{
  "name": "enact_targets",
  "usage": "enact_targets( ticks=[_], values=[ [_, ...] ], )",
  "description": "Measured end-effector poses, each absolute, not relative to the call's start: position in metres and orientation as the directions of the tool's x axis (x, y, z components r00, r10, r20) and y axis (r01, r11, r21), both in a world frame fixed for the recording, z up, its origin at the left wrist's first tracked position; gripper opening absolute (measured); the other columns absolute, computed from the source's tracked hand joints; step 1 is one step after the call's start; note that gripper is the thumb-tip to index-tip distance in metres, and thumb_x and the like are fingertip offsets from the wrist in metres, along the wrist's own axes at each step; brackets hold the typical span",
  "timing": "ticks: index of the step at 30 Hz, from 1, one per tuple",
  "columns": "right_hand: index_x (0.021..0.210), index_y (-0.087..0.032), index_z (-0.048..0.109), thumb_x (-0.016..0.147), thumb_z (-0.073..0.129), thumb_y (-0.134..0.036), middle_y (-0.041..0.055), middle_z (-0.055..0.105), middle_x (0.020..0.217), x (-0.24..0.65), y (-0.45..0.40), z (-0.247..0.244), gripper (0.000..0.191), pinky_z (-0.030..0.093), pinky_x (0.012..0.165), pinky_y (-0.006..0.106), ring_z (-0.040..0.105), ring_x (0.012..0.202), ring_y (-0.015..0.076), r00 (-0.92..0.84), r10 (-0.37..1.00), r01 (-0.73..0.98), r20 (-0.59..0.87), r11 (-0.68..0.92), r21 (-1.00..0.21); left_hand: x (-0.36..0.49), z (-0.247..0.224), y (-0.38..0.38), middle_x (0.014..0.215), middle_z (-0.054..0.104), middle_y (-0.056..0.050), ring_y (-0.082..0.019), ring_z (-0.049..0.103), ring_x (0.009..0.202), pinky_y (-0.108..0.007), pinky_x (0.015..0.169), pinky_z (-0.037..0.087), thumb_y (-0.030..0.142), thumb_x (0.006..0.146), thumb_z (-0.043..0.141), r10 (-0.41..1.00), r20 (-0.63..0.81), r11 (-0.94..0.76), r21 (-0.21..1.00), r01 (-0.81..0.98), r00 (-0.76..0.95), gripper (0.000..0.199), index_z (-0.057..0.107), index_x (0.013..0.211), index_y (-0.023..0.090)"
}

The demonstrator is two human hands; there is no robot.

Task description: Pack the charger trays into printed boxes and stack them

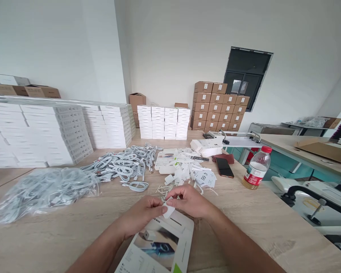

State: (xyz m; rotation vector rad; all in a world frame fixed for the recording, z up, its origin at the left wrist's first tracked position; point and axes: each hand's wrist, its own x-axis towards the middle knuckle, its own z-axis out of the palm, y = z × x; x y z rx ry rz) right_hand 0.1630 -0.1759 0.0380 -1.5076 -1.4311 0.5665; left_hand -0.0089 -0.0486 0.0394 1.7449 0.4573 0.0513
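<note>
Both my hands meet over a flat white box (184, 227) printed with a picture of a charger and a cable. Between the fingertips is a small white card (168, 213), pinched from two sides. My left hand (140, 216) is closed on its left edge with thumb and forefinger. From the right, my right hand (189, 199) pinches its upper part. Just beyond the hands lies a loose pile of similar white cards (183, 170), with thin pale ties (163, 189) scattered in front. What is on the card is too small to read.
Coiled white cables (125, 165) are heaped at centre left, beside a clear bag of cables (51, 189). Stacked white boxes (71, 132) line the back left. To the right are a phone (224, 167) and a red-capped bottle (256, 168) near the table edge.
</note>
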Motion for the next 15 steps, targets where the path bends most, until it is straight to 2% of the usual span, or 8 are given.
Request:
enact_targets(
  ticks=[2,4,6,8,10,12,15],
  values=[
    [0.085,-0.021,0.074,0.081,0.069,-0.036,-0.0009,0.068,0.075,0.161,-0.175,0.038,0.016,0.043,0.06,0.025,0.057,0.065,0.0124,0.299,0.907,0.405,0.296,0.16,-0.9,-0.01,0.043,-0.047,0.066,0.063,0.0,-0.014,0.051,0.056,-0.023,0.053,0.035,0.061,0.075,0.067,0.391,-0.224,-0.1,0.954,0.283,0.893,0.044,0.069,0.08,0.016],
    [0.083,-0.021,0.072,0.081,0.069,-0.036,-0.0022,0.064,0.067,0.16,-0.173,0.036,0.016,0.038,0.052,0.024,0.05,0.055,0.0105,0.458,0.812,0.346,0.362,0.212,-0.914,-0.012,0.048,-0.045,0.069,0.064,0.0,-0.015,0.054,0.058,-0.023,0.054,0.036,0.062,0.075,0.067,0.432,-0.234,-0.05,0.958,0.282,0.871,0.046,0.069,0.082,0.017],
    [0.084,-0.021,0.071,0.083,0.068,-0.035,-0.0018,0.064,0.065,0.156,-0.173,0.036,0.014,0.039,0.051,0.025,0.05,0.054,0.0114,0.536,0.702,0.391,0.47,0.287,-0.875,-0.015,0.053,-0.045,0.071,0.066,0.0,-0.015,0.056,0.061,-0.023,0.055,0.038,0.061,0.075,0.068,0.431,-0.222,-0.023,0.966,0.256,0.875,0.045,0.069,0.082,0.017],
    [0.085,-0.023,0.072,0.085,0.067,-0.027,0.001,0.069,0.073,0.15,-0.174,0.037,0.007,0.047,0.06,0.029,0.059,0.066,0.0148,0.45,0.605,0.548,0.657,0.394,-0.738,-0.018,0.055,-0.046,0.07,0.064,0.0,-0.014,0.055,0.06,-0.022,0.056,0.038,0.059,0.076,0.069,0.423,-0.174,-0.026,0.979,0.204,0.889,0.043,0.07,0.081,0.016],
    [0.086,-0.024,0.073,0.086,0.065,-0.018,0.0035,0.074,0.088,0.143,-0.175,0.039,0.011,0.052,0.075,0.034,0.063,0.084,0.0182,0.249,0.515,0.697,0.82,0.493,-0.521,-0.02,0.055,-0.047,0.067,0.062,0.001,-0.012,0.052,0.058,-0.021,0.054,0.037,0.058,0.077,0.068,0.434,-0.119,-0.027,0.989,0.145,0.893,0.043,0.071,0.079,0.016],
    [0.088,-0.026,0.074,0.086,0.063,-0.012,0.0037,0.074,0.095,0.139,-0.176,0.041,0.017,0.053,0.08,0.037,0.062,0.09,0.0193,0.097,0.467,0.771,0.879,0.524,-0.363,-0.021,0.054,-0.045,0.067,0.063,0.0,-0.013,0.053,0.06,-0.021,0.056,0.039,0.056,0.075,0.071,0.466,-0.101,0.035,0.995,0.096,0.879,0.04,0.072,0.077,0.016],
    [0.089,-0.027,0.074,0.087,0.062,-0.011,0.0031,0.074,0.101,0.14,-0.176,0.04,0.02,0.054,0.08,0.037,0.061,0.095,0.0198,0.037,0.468,0.817,0.883,0.495,-0.297,-0.021,0.05,-0.042,0.073,0.066,-0.001,-0.015,0.057,0.067,-0.022,0.062,0.042,0.048,0.07,0.078,0.51,-0.111,0.148,0.988,0.04,0.853,0.033,0.073,0.078,0.016]
  ],
)
